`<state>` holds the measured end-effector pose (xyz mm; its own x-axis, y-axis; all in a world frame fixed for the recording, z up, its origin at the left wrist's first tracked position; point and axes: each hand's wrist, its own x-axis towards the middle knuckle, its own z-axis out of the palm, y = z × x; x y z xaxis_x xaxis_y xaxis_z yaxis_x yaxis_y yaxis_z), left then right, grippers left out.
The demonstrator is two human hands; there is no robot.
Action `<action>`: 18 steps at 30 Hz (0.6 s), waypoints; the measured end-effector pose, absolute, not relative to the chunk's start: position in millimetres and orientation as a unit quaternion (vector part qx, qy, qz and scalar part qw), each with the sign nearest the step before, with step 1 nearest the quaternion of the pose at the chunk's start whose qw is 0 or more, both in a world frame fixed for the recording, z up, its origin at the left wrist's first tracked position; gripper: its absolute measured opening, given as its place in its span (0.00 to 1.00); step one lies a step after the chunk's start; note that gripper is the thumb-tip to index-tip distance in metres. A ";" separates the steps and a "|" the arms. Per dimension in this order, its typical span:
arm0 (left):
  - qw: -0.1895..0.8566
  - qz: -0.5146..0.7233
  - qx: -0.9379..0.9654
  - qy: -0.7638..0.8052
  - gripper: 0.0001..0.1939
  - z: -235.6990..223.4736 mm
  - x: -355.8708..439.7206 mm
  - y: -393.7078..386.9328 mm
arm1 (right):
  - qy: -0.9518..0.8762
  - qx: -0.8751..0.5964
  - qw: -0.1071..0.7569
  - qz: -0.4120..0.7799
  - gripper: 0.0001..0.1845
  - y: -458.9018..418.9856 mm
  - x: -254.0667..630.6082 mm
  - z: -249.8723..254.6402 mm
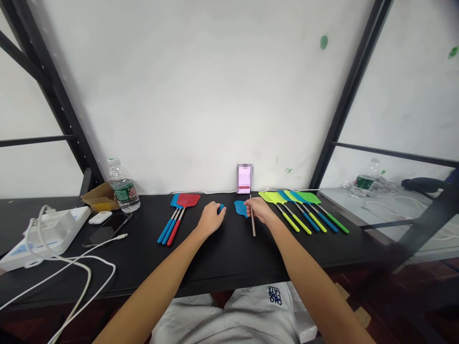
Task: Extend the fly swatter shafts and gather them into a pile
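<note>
My left hand (211, 219) is closed around a blue handle (221, 208), of which only the end shows past the fingers. Pinched upright in my right hand (261, 210) is a metal rod (253, 223). A blue fly swatter head (240, 208) lies between the hands, beside the right fingertips; whether it is touched or held too, I cannot tell. Left of my left hand, fly swatters with blue handles (168, 230) and one red fly swatter (188, 199) lie side by side. Several yellow, blue and green fly swatters (308, 198) overlap in a row to the right.
A phone (244, 179) leans on the wall at the back of the black table (229, 263). On the left are a water bottle (124, 187), a cardboard box (102, 197), a white case (100, 218), a dark phone (109, 230), a power strip (46, 236) and white cables (107, 263).
</note>
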<state>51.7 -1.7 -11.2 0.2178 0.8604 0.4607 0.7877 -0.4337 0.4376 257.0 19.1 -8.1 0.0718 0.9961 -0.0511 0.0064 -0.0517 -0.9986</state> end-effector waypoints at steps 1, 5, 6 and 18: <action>0.027 0.322 0.780 0.537 0.18 -11.6 50.9 -1.4 | -0.507 -0.564 0.483 0.437 0.06 18.8 259.3 -10.6; 0.012 0.257 0.766 0.589 0.18 -15.4 47.1 2.0 | -0.640 -0.673 0.339 0.150 0.13 12.5 265.3 -15.1; 0.016 0.242 0.763 0.600 0.18 -16.5 46.2 2.9 | -0.661 -0.680 0.299 0.107 0.13 10.1 264.1 -15.4; 0.030 0.182 0.725 0.664 0.12 -15.5 49.4 -0.2 | -0.651 -0.741 0.164 0.003 0.13 5.0 259.4 -15.9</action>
<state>49.4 -0.2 -15.5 0.0530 0.9734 0.2228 0.9513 -0.1171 0.2851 259.4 5.0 -15.9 0.1516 0.9658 0.2102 0.9641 -0.0975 -0.2469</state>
